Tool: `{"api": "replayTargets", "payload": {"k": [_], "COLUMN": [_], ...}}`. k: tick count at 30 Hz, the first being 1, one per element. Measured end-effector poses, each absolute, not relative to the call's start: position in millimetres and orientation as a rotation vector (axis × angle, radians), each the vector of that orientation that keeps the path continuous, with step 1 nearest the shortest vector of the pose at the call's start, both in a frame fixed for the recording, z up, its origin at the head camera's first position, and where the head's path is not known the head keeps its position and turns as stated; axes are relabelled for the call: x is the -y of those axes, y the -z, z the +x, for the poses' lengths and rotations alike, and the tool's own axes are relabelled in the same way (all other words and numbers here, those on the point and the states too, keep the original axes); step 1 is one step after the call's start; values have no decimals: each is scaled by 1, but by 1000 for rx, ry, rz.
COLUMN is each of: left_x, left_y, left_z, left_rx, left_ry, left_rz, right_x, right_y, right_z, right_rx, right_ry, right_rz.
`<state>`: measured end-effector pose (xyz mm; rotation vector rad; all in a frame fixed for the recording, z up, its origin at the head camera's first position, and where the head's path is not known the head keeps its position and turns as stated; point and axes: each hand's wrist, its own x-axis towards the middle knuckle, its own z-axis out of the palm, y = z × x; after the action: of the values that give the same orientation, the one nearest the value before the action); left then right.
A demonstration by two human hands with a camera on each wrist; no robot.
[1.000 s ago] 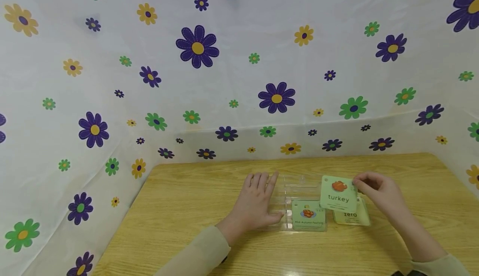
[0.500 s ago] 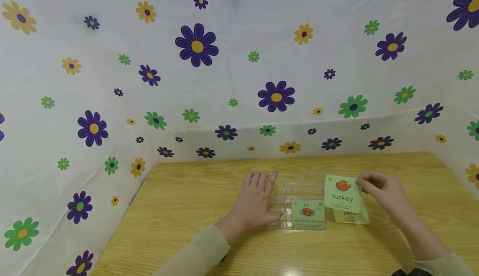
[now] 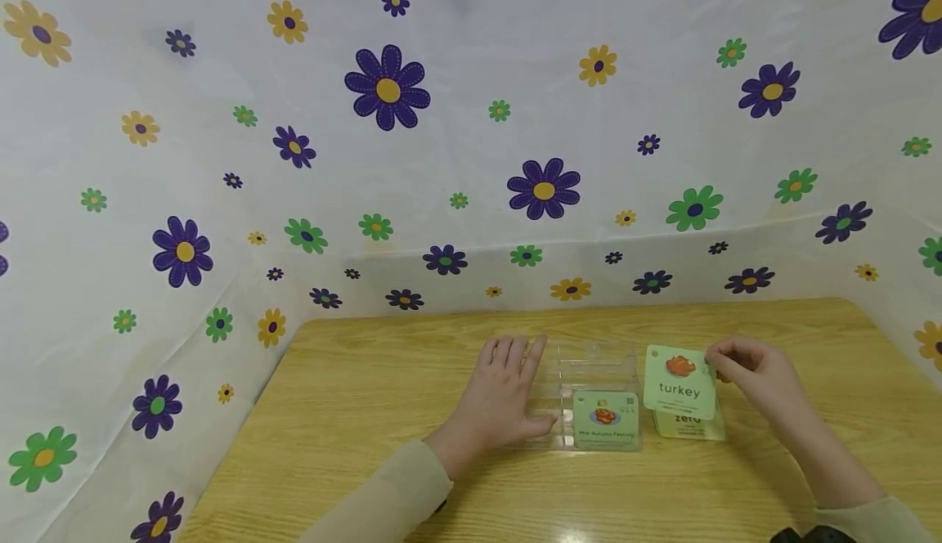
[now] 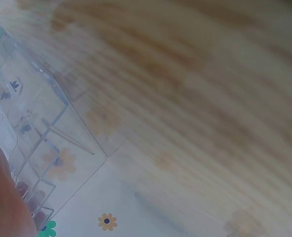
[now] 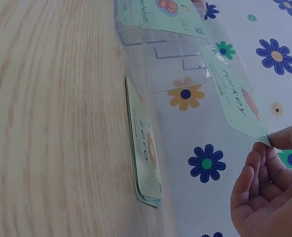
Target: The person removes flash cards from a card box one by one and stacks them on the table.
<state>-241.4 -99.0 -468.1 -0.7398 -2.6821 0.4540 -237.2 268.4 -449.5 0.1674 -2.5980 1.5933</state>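
Observation:
My right hand (image 3: pixel 761 375) pinches the upper right corner of a green flash card printed "turkey" (image 3: pixel 679 392). In the right wrist view that card (image 5: pixel 233 94) hangs above a small stack of cards topped by "zero" (image 5: pixel 145 148), which lies on the table. My left hand (image 3: pixel 499 396) rests with fingers spread on the left part of a clear plastic card holder (image 3: pixel 598 373). A green "Mid-Autumn Festival" card (image 3: pixel 606 420) sits in the holder's front right slot. The left wrist view shows the holder's stepped clear dividers (image 4: pixel 47 133) beside the hand.
The wooden table (image 3: pixel 353 412) runs back to a white curtain (image 3: pixel 441 167) printed with purple, green and yellow flowers. The "zero" stack lies just right of the holder, partly covered by the turkey card in the head view.
My right hand has moved slightly right with the turkey card, which now stands clear of the holder's right edge in the head view. The left hand has kept its place.

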Motion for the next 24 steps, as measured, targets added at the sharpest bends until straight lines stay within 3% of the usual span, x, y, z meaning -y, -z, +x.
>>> {"api": "replayTargets", "payload": {"k": [24], "left_x": [99], "left_y": [470], "left_z": [-243], "left_rx": [2679], "left_ry": [-435], "left_rz": [-744], "right_x": [-280], "right_y": [461], "right_z": [-250], "right_rx": [2732], "right_ry": [-1621], "right_rz": [128]}}
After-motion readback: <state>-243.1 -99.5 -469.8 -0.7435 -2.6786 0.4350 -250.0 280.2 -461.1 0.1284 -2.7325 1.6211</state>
